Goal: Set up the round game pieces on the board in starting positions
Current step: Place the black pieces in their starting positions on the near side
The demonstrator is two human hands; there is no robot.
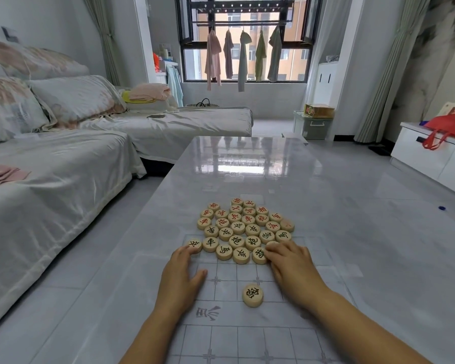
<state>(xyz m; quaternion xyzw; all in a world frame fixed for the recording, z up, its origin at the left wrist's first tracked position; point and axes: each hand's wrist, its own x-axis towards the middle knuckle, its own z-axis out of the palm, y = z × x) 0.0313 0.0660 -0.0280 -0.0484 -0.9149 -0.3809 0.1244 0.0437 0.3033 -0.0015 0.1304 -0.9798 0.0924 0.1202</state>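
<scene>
Round game pieces [237, 227], maybe thirty, sat bunched across the board's [247, 337] far edge, one lone piece [252, 295] lay nearer, and the left hand [180, 274] and right hand [292, 269] lay flat, fingers touching the bunch.

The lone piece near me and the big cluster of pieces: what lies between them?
In the head view, only bare board lies between the lone piece and the cluster.

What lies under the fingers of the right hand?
Only the rim of one round piece shows under the right hand. Its face is covered, so its character cannot be read.
</scene>
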